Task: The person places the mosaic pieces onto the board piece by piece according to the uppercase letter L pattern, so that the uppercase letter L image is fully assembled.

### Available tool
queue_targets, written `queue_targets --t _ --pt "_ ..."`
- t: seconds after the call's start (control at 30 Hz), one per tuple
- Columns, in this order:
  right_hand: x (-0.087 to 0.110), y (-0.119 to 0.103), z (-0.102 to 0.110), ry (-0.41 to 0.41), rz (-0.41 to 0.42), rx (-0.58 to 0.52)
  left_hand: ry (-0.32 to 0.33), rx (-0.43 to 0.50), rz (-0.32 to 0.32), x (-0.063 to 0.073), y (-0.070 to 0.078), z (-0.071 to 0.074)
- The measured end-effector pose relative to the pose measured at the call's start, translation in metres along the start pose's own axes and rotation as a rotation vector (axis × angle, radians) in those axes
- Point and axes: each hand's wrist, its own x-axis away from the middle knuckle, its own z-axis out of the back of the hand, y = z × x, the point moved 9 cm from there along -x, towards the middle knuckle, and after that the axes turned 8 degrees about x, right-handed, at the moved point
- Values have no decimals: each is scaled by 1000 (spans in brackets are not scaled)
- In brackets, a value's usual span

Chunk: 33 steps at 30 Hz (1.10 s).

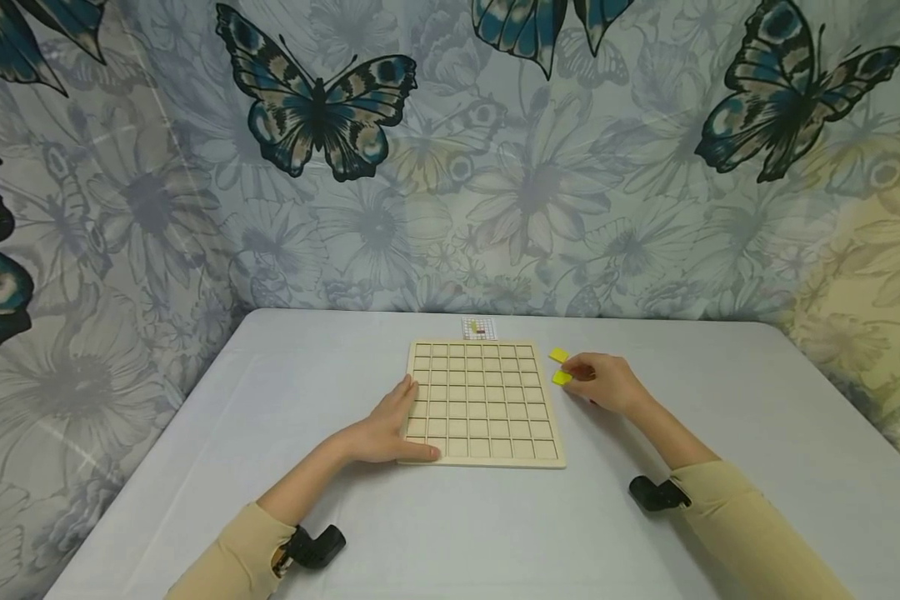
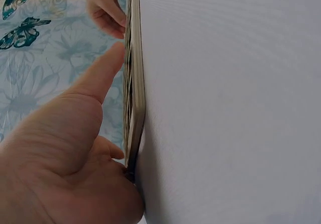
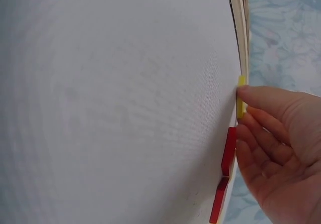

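A pale wooden grid board lies flat on the table. My left hand rests on its near left corner, thumb along the near edge and fingers spread up the left side. In the left wrist view the thumb lies straight over the board's edge. To the right of the board, my right hand pinches a yellow tile between thumb and fingers. Another yellow tile lies just beyond it. In the right wrist view, red tiles lie beside the curled fingers, hidden from the head view.
A small printed grid card with coloured squares lies behind the board's far edge. White cloth covers the table. A butterfly-patterned curtain hangs behind the table. Black wrist cameras sit at both sleeves.
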Motion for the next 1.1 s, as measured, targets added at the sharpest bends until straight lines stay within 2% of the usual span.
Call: queue_targets --t 0.37,0.7,0.93,1.1 --pt "-2 -9 2 39 -13 -49 -25 -73 -27 1 3 -6" --pt "-15 -38 -6 41 -21 -177 -30 -106 -46 1 3 -8" --pt "-26 -63 -15 48 15 -252 -34 -114 -56 1 3 -9" --pt "-34 -78 -23 37 10 -297 -23 -118 -60 1 2 -9"
